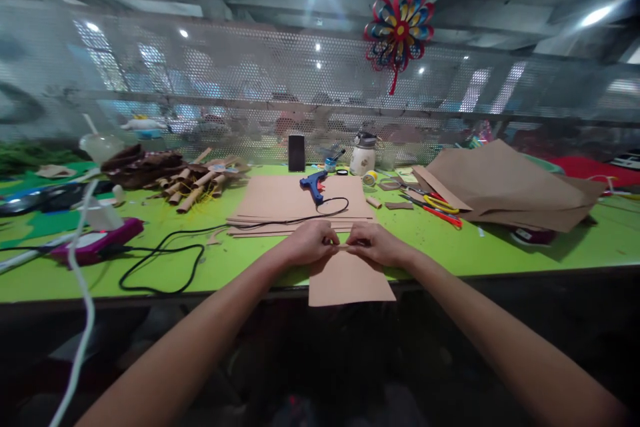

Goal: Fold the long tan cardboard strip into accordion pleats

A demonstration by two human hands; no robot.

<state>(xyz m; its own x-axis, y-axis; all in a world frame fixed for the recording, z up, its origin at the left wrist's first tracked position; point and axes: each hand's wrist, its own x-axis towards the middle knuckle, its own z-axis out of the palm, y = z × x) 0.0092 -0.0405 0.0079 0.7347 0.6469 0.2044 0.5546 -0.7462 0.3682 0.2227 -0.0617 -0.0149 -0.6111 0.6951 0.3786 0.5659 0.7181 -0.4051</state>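
Note:
A tan sheet of paper (349, 280) lies at the near edge of the green table (240, 260) and hangs a little over it. My left hand (309, 242) and my right hand (376, 243) are both curled on the sheet's far edge, fingers pinched, rolling or folding that edge between them. Just beyond my hands lies a stack of tan sheets (295, 203) with a blue glue gun (314, 185) on top, its black cord trailing off to the left.
Rolled paper tubes (193, 187) are piled at the back left. Large brown sheets (510, 187) lie at the right, with red and yellow scissors (437, 207) beside them. A white jar (363, 157), a black box (296, 153) and a purple device (95, 243) stand about. A paper pinwheel (399, 27) hangs on the mesh.

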